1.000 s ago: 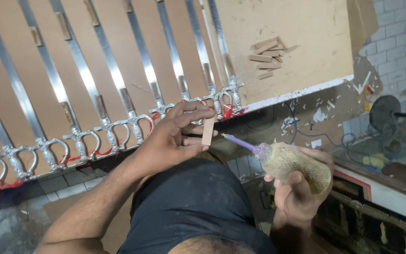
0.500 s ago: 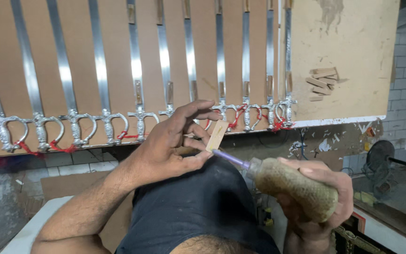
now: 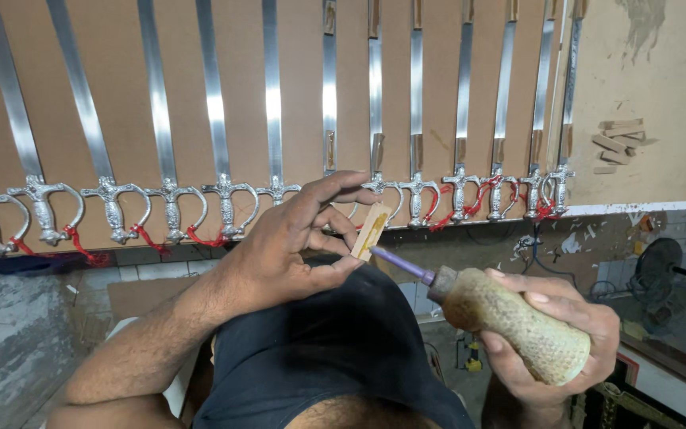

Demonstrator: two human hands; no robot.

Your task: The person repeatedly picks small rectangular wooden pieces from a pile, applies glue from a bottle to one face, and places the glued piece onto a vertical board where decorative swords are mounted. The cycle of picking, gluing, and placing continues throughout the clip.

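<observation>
A: What do your hands hold?
B: Your left hand [image 3: 295,246] pinches a small wooden strip [image 3: 371,230]; your right hand [image 3: 553,334] is clamped around a glue bottle [image 3: 510,322], nozzle tip touching the strip.
A: Beyond the strip?
B: A row of swords [image 3: 271,119] lies on brown board [image 3: 660,95].

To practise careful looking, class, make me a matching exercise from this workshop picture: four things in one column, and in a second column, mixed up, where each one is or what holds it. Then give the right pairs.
Column one
1. small wooden slip
2. squeeze bottle with a purple nozzle
3. row of swords
4. pile of wooden pieces

Column two
A. lying side by side on the brown board
B. pinched in the fingers of the left hand
C. on the pale board at upper right
D. gripped in the right hand

Pairs: 1-B, 2-D, 3-A, 4-C
</observation>
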